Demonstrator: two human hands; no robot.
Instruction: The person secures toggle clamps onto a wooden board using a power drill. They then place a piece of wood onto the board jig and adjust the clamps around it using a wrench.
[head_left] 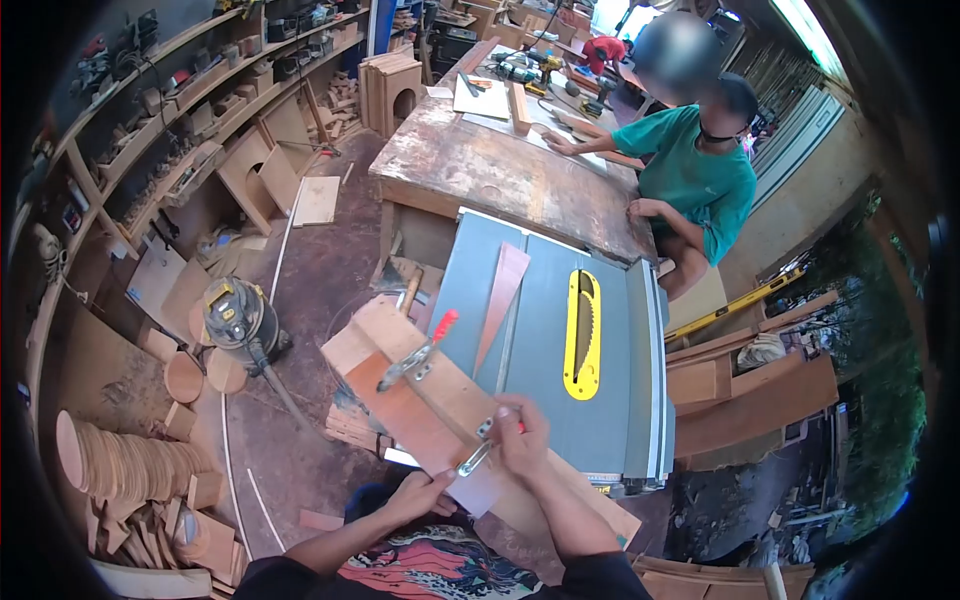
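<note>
A long wooden board (378, 322) with two toggle clamps lies slanted over the near left edge of the grey saw table (545, 270). A reddish-brown wood piece (405, 412) lies along it. My left hand (420, 495) pinches the near end of that piece. Closed around the red handle of the nearer toggle clamp (474, 458) is my right hand (522, 440). The farther toggle clamp (412, 368) has its red handle raised. A thin pinkish wedge (503, 300) rests on the saw table, left of the yellow insert (583, 340) with the blade slot.
A person in a green shirt (690, 170) leans at the worn workbench (480, 170) beyond the saw. A shop vacuum (240, 318) stands on the floor at left, near stacked wooden discs (130, 455). Shelves line the left wall. A yellow level (735, 305) and planks are at right.
</note>
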